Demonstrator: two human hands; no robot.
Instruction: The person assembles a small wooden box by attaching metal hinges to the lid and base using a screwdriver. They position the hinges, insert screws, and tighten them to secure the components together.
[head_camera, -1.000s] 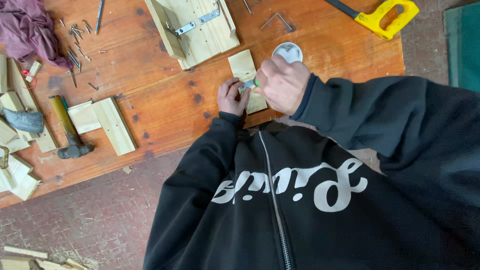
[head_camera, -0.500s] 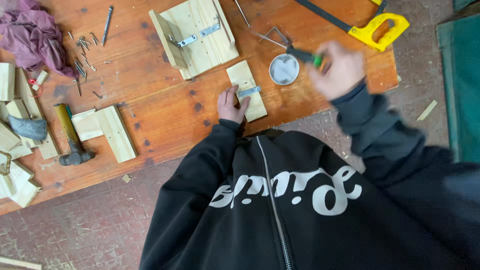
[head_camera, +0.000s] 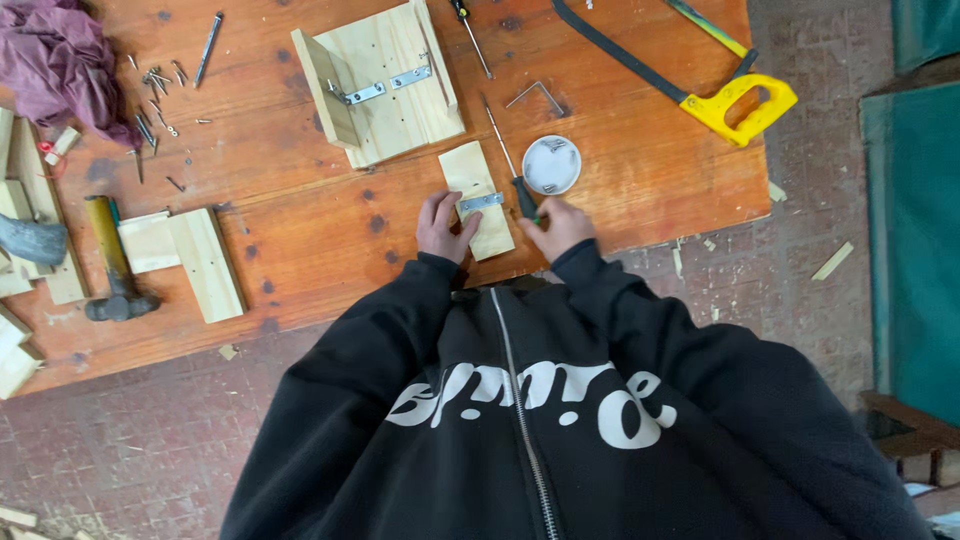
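My left hand presses down on a small pale wood block near the table's front edge, fingers by the flat metal bracket that lies across it. My right hand grips the dark handle of a screwdriver, whose thin shaft points away along the block's right side. A round white lid with small metal parts in it sits just beyond my right hand.
A larger wood assembly with metal hinges stands further back. A yellow-handled saw lies at the right, a hammer and wood offcuts at the left, loose nails and a purple cloth at the far left.
My right hand left the block, reached out to the white lid, then came back beside the block with the screwdriver. My left hand stayed on the block.
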